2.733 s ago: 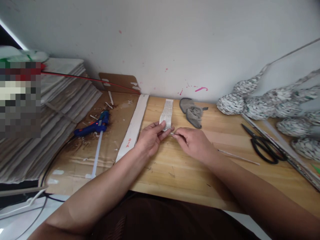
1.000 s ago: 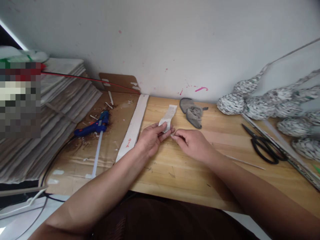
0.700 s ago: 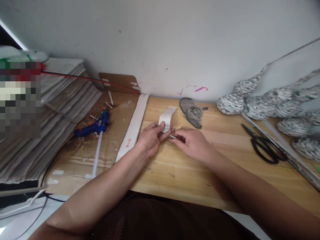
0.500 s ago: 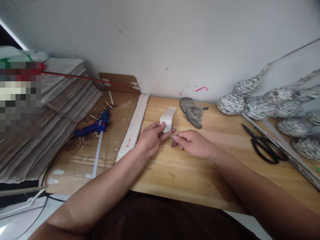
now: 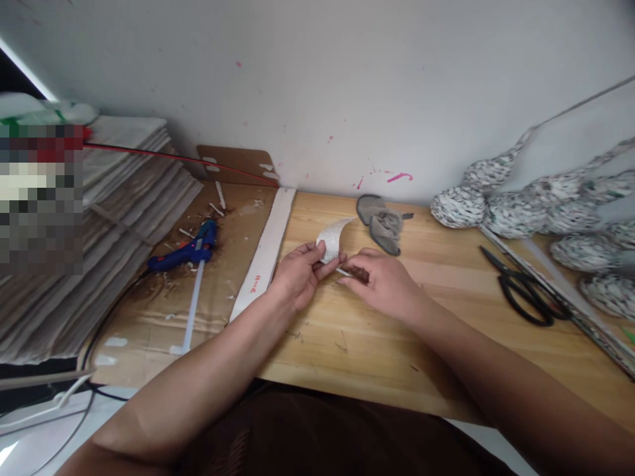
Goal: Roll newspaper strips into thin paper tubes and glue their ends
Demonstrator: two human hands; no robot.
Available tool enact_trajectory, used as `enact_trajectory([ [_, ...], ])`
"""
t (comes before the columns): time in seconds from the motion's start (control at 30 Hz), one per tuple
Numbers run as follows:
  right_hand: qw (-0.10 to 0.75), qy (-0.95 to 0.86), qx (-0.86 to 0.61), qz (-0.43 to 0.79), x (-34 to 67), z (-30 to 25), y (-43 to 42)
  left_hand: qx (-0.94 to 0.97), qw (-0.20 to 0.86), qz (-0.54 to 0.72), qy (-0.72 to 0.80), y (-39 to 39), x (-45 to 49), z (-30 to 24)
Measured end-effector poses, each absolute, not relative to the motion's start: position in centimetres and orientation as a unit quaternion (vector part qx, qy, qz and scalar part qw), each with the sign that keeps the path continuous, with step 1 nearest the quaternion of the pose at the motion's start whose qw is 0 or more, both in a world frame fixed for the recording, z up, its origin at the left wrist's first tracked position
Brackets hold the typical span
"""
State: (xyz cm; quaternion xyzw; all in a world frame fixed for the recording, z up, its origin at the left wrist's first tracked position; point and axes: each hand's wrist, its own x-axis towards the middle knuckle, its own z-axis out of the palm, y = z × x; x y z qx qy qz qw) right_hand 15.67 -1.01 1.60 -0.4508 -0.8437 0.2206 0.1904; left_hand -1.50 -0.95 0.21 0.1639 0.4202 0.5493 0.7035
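Note:
A narrow strip of printed paper curls up from my left hand, pinched between thumb and fingers. Its upper end bends to the right. Below the strip, a thin pale rolled end points toward my right hand. The right thumb and fingers close about that end, partly hiding it. Both hands are above the wooden table. A crumpled grey mesh cloth lies just beyond them.
Black scissors and woven paper balls are on the right. To the left, a blue glue gun rests on stained cardboard beside stacked paper. A white strip lies along the cardboard's edge.
My right fingers have shifted, the thumb now lower and more apart from the forefinger around the rolled end. The strip's free end now curls further right. My left hand stays in place.

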Motion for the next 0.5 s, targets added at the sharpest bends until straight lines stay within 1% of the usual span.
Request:
enact_trajectory([
  [0.07,0.188,-0.857,-0.436,0.202,15.70,1.66,-1.03,0.164,0.706,0.547,0.419,-0.98,-1.48,0.22],
  [0.2,0.133,-0.841,-0.449,0.272,15.77,1.72,-1.04,0.156,0.707,0.545,0.422,-1.01,-1.46,0.29],
  [0.37,0.178,-0.847,-0.456,0.208,15.63,1.92,-1.29,0.157,0.696,0.558,0.424,-0.96,-1.39,0.31],
  [0.4,0.178,-0.845,-0.455,0.216,15.60,1.95,-1.30,0.158,0.694,0.560,0.424,-0.96,-1.38,0.31],
  [0.5,0.146,-0.825,-0.458,0.296,15.54,1.93,-1.21,0.158,0.695,0.556,0.428,-0.96,-1.39,0.30],
])
